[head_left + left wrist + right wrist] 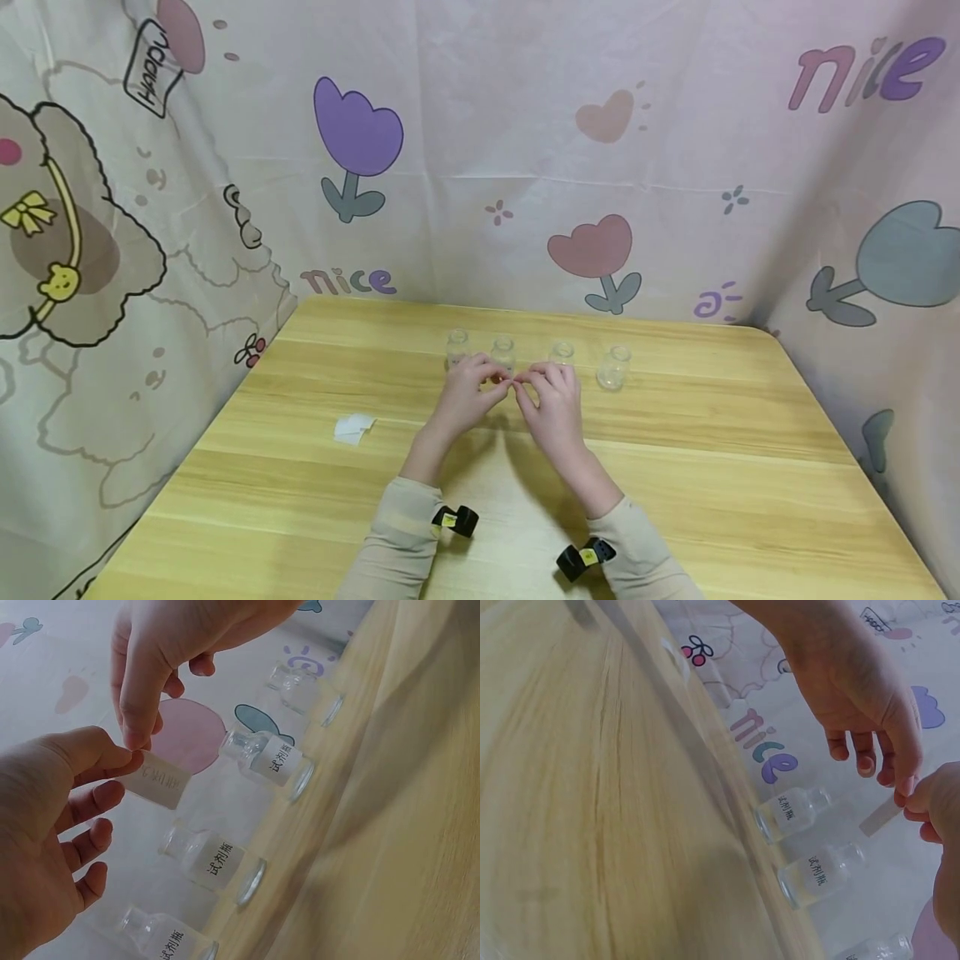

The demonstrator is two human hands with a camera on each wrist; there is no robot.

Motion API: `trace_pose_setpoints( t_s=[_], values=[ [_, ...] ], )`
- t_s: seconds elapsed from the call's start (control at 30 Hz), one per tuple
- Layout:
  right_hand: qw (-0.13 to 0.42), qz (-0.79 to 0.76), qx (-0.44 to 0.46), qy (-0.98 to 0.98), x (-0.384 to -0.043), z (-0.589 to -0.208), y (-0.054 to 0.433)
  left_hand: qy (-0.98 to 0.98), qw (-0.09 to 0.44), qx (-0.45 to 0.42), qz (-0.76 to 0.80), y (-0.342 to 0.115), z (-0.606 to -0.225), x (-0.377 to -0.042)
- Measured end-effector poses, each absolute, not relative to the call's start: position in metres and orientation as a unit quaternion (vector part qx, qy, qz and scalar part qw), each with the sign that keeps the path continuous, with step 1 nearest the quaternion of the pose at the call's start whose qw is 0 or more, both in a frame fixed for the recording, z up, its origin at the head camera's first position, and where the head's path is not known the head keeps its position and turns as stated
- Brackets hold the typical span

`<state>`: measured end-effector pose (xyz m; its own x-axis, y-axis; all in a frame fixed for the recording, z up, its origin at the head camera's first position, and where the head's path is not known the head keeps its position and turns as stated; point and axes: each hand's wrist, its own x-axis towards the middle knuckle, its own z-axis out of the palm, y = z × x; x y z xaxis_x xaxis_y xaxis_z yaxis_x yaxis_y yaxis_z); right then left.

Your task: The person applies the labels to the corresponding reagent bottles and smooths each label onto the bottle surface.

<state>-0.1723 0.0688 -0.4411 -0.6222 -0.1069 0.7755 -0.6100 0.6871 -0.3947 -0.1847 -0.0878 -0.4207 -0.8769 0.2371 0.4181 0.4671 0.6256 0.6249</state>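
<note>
My left hand [467, 393] and right hand [553, 408] meet above the table, fingertips together. Between them they pinch one end of a small white label [159, 780] with printed characters, seen reversed in the left wrist view. The label [881, 817] hangs from their thumbs and forefingers, close by the bottles. Small clear glass bottles stand upright in a row behind the hands. Three carry a white label with black characters, among them one bottle [214, 859] in the middle and another [270, 759] beside it. The rightmost bottle [614, 368] shows no label.
A white piece of paper [352, 428] lies on the wooden table [247, 492] to the left of my hands. A patterned cloth [465, 108] hangs behind and beside the table. Black wrist cameras sit at both sleeves.
</note>
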Motion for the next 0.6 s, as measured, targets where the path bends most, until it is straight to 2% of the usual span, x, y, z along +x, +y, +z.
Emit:
trace_pose_setpoints(
  t_s=[0.6],
  values=[
    [0.364,0.356,0.181,-0.841,-0.1781,-0.4424,0.0758,-0.884,0.164,-0.167,-0.405,-0.0867,-0.4240,-0.1853]
  ],
)
